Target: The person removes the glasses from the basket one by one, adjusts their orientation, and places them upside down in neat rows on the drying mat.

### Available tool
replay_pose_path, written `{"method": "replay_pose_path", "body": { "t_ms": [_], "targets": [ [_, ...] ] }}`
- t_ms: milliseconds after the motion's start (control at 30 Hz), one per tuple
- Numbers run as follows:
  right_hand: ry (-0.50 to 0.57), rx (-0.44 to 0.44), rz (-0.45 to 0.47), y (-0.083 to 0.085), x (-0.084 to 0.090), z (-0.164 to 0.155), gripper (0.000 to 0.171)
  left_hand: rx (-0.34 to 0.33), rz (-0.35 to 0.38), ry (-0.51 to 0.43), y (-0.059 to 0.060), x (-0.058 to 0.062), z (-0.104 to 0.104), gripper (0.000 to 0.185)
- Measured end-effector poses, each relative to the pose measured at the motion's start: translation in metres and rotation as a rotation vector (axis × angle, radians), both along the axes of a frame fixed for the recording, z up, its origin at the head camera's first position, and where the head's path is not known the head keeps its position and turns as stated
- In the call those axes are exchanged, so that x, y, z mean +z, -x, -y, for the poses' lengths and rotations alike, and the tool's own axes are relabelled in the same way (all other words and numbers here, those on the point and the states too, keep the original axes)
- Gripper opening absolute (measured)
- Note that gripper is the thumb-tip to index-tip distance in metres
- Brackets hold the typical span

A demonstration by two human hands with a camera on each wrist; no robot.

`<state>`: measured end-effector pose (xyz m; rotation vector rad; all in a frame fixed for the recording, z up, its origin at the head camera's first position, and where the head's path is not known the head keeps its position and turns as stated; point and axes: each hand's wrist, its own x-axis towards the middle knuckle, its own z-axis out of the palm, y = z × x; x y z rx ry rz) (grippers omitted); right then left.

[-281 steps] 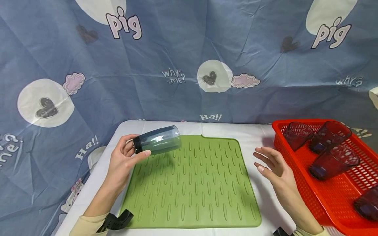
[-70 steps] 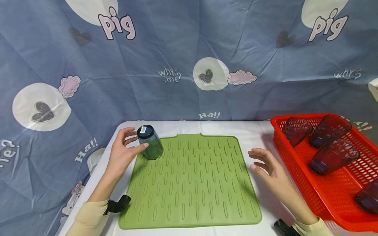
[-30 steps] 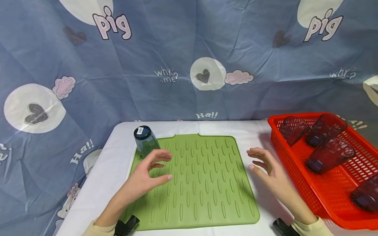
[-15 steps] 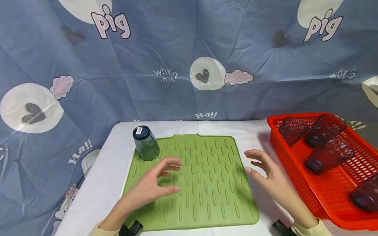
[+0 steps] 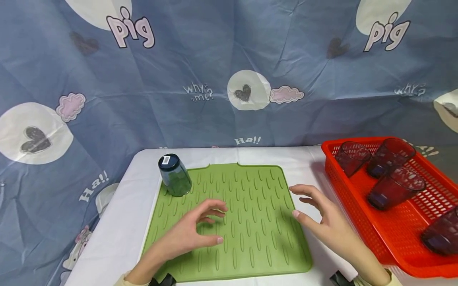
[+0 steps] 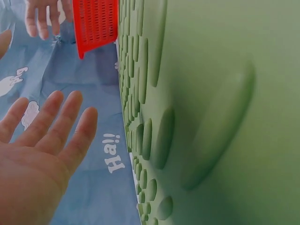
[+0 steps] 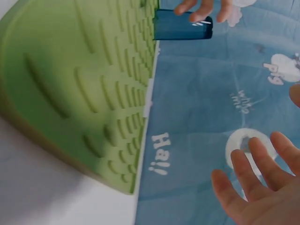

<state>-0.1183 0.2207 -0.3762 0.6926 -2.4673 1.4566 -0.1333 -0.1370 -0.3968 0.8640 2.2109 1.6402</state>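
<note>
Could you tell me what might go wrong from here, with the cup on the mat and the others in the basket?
The upside-down dark blue plastic cup stands at the far left corner of the ribbed green silicone mat, so a nudge could tip it onto the white table. The purple plastic cups lie tilted in the red plastic basket and may roll if one is pulled out.

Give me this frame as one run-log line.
left hand: open, over mat | right hand: open, at mat edge | cup: upside down on mat | basket: four cups

An upturned cup (image 5: 174,175) stands on the mat's (image 5: 250,238) far left corner; the basket (image 5: 358,206) of cups lies right.
</note>
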Motion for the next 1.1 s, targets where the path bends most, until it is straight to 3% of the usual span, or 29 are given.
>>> {"method": "replay_pose_path", "body": {
  "t_ms": [667,867,1100],
  "targets": [
    [-0.204,-0.058,-0.214,-0.037,0.054,-0.016,0.073,-0.016,0.014,0.015,0.001,0.000,-0.001,0.066],
    [-0.288,-0.110,-0.219,-0.046,0.065,-0.028,0.076,0.007,0.004,0.038,0.001,0.005,0.002,0.066],
    [-0.329,-0.168,-0.154,-0.056,0.074,-0.049,0.077,0.009,-0.024,0.027,0.003,0.006,0.006,0.062]
  ]
}}
